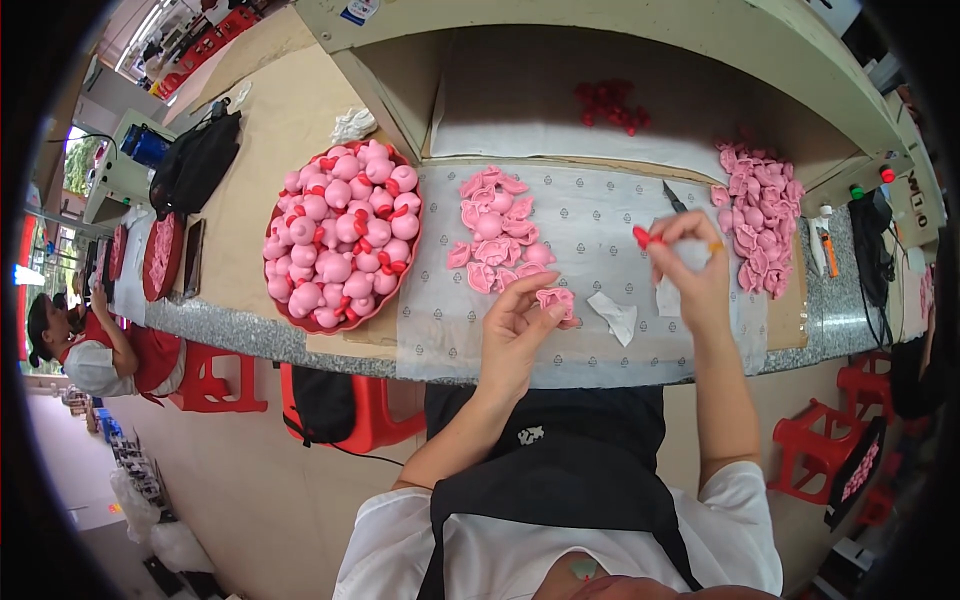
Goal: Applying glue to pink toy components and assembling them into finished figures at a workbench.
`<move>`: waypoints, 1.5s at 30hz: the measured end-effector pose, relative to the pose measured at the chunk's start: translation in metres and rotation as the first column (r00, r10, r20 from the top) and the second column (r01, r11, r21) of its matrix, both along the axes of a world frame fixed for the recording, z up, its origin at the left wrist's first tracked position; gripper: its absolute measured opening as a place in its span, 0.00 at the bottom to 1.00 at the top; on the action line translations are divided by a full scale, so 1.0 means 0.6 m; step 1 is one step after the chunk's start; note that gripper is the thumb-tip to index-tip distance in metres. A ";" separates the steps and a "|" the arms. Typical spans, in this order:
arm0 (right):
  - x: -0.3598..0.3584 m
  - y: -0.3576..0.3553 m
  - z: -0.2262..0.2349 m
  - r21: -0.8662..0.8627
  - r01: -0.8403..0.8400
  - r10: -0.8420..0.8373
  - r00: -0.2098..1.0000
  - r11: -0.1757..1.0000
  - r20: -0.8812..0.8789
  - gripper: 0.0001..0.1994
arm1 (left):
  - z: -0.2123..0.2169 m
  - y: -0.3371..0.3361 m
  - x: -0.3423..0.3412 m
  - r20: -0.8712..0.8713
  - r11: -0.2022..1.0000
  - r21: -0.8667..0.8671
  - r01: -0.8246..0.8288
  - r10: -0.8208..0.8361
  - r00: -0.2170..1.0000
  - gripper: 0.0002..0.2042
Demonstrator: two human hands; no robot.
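My left hand [515, 335] pinches a pink ruffled soft-looking piece [557, 305] between thumb and fingers, low over the paper-covered bench. To its right and a little higher, my right hand [695, 270] holds a small red piece [645, 237] at its fingertips, apart from the pink one. Beyond my left hand lies a cluster of similar pink pieces [490, 225], some rounded. Another heap of pink pieces [765, 225] spreads beyond my right hand. Several red pieces [612, 105] sit in the shaded recess at the back.
At left, a red scalloped basket [340, 325] brims with pink balls bearing red parts. A dark-handled blade [675, 198] and a crumpled white scrap [615, 318] lie on the printed paper [600, 225]. Glue tubes [825, 245] stand right; a co-worker [100, 350] sits far left.
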State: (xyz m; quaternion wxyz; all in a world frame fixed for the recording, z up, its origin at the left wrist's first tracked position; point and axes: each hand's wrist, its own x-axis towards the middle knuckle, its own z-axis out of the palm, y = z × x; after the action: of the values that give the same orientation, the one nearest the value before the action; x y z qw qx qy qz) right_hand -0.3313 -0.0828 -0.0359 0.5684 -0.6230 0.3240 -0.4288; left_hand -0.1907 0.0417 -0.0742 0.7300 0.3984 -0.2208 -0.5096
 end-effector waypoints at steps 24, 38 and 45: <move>0.008 0.126 -0.054 0.110 -0.023 0.025 1.000 0.994 -0.013 0.13 | -0.011 0.009 -0.019 0.549 0.998 -0.057 -0.025 0.052 0.834 0.09; 0.015 0.140 -0.059 0.087 0.037 -0.040 0.999 0.995 0.036 0.13 | 0.015 0.011 -0.020 0.732 0.996 -0.054 -0.070 0.087 0.676 0.08; 0.009 0.130 -0.066 0.275 -0.035 -0.010 0.987 0.961 0.158 0.11 | 0.012 0.005 -0.022 0.657 0.998 -0.027 -0.049 0.055 0.752 0.07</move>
State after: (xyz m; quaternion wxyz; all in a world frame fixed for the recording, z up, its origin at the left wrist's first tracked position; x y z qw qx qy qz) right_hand -0.3258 -0.0045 -0.0752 0.6765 -0.5035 0.3306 -0.4238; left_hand -0.2039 0.0445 -0.0668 0.6216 0.5548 -0.4539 -0.3159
